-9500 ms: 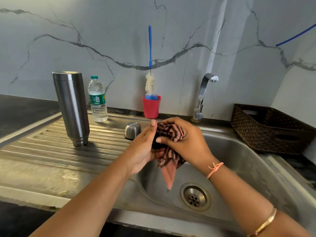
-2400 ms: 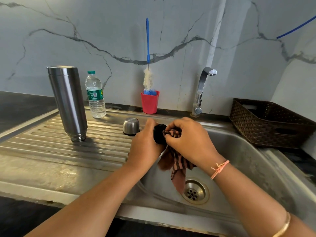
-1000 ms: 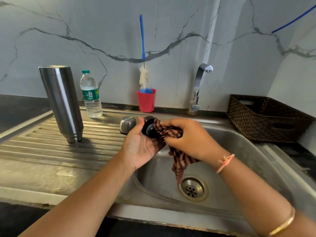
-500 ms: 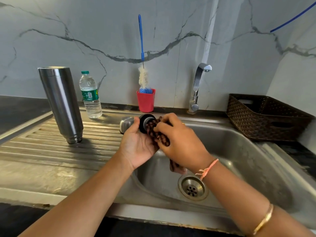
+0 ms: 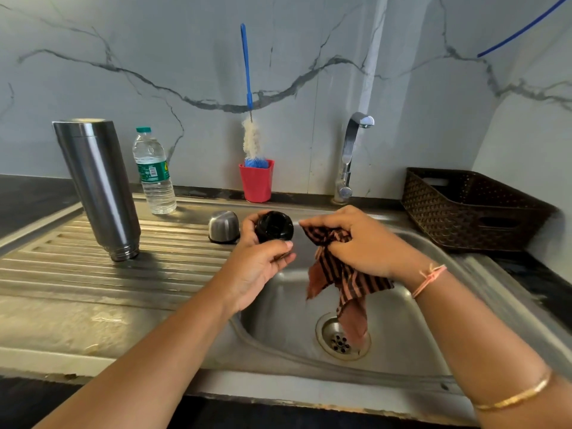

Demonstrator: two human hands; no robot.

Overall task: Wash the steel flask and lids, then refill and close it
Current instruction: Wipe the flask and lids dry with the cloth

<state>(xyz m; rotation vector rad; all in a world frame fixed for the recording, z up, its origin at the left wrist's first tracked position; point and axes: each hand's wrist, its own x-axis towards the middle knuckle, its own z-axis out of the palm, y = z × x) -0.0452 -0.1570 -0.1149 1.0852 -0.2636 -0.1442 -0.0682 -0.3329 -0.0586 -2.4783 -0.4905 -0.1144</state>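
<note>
left hand (image 5: 260, 267): grips black inner lid (image 5: 274, 226) round its side, over sink (image 5: 433, 305) far-left edge
right hand (image 5: 362, 243): bunches striped cloth (image 5: 343, 274), just right of lid, apart
steel flask (image 5: 99, 187): mouth-down on drainboard (image 5: 77, 274), far left
steel cap (image 5: 223, 226): just left of lid
handling: lid light, rigid, likely slick; hold by rim. Flask smooth; grip mid-body.

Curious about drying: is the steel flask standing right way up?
Upside down: the steel flask rests threaded mouth-down on the ribbed drainboard.
</note>
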